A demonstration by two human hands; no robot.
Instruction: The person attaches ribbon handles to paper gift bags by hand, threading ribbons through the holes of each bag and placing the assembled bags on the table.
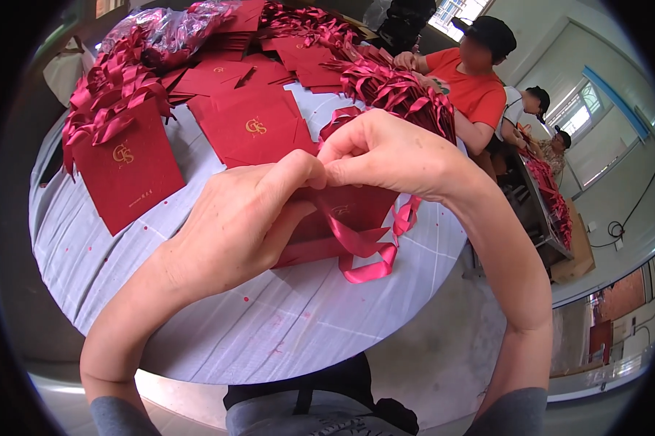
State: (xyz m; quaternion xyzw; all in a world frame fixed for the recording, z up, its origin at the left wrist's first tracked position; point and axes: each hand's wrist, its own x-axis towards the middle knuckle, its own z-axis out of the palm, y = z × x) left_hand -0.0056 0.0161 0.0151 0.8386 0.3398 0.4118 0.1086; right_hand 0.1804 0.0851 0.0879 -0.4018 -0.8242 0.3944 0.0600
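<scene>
Clock centred on the bag [367,207] we're working, which looks to rest on the table [269,334] near its edge. Left hand [226,214] at 9 o'clock, thumb and finger pinching the ribbon [346,236]. Right hand [400,156] at 1 o'clock, fingertips pressed together against the left's; can't tell if there's ribbon between them. We guess 2 tips meet so closely for fine control, with the bag braced below. Ribbon loop hangs slack at 5 o'clock, probably so nothing pulls on the pinch. Stack [247,127] sits flat at 11 o'clock, likely for easy reach. Heaps with ribbons at 10 o'clock [117,94] and 1 o'clock [404,91], likely kept outboard so our elbows have room
</scene>
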